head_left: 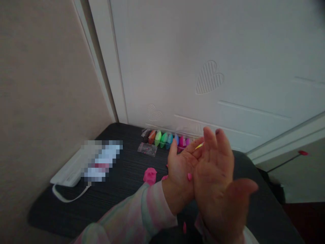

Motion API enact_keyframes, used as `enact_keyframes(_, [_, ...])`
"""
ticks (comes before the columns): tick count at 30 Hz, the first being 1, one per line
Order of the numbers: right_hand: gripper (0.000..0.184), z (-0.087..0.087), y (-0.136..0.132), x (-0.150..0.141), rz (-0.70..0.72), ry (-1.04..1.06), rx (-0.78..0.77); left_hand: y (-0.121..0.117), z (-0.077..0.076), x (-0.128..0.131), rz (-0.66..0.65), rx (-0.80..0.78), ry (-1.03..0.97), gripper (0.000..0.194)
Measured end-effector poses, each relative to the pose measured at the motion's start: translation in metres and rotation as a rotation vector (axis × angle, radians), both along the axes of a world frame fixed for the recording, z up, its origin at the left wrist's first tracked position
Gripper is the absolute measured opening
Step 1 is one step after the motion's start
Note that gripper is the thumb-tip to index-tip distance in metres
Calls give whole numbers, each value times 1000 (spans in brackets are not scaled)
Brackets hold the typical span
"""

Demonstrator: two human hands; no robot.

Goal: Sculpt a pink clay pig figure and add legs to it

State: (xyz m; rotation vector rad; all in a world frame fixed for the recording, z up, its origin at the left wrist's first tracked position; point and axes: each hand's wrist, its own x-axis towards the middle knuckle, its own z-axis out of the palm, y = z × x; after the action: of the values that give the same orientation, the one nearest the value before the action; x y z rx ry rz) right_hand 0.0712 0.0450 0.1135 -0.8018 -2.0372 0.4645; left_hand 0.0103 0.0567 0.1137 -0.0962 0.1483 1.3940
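Observation:
My left hand [181, 166] is held palm up with its fingers stretched out, and a small bit of pink modelling clay [189, 176] rests on the palm. Against its side is my right hand [215, 176], also open, palm turned up and thumb spread to the right. A larger pink clay lump [150, 176] lies on the table left of my left wrist. Another pink piece [165, 177] is partly hidden by that wrist, and a thin pink piece [184, 227] is below, between my forearms.
A clear tray of several coloured clay pieces [164, 139] stands along the back of the dark table [122, 193], partly behind my hands. A clear plastic packet [147, 149] lies before it. At left is a white device with a strap [68, 171]. A white panel [165, 67] rises behind.

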Motion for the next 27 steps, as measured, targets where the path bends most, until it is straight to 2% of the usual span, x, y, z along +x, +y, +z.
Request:
enact_keyframes(2, [55, 0, 0, 4, 40, 187, -46, 1, -3, 0, -17, -4, -42, 57])
enact_keyframes(4, [47, 2, 1, 10, 116, 351, -144, 0, -3, -2, -16, 37, -71, 56])
enact_keyframes(6, [32, 7, 2, 18, 170, 377, -227, -1, -1, -6, 16, 98, -54, 58])
enact_keyframes(7, [28, 11, 2, 21, 182, 309, -243, -1, 1, -9, 43, 129, -29, 59])
enact_keyframes(11, [19, 27, 3, 27, 195, -132, -150, -2, 10, -22, 200, 228, 95, 65])
enact_keyframes(13, [19, 30, 3, 24, 203, -200, -115, -3, 13, -26, 258, 250, 149, 65])
enact_keyframes(19, [13, 27, 2, 15, 226, -173, -68, -10, 16, -30, 250, 325, 219, 64])
enact_keyframes(22, [14, 27, 2, 19, 223, -114, 29, -13, 20, -29, 247, 294, 289, 58])
enact_keyframes(25, [16, 31, 6, 29, 142, -38, 200, -13, 23, -31, 224, 230, 552, 36])
enact_keyframes(27, [18, 35, 9, 36, 64, -35, 286, -14, 23, -36, 137, 274, 777, 24])
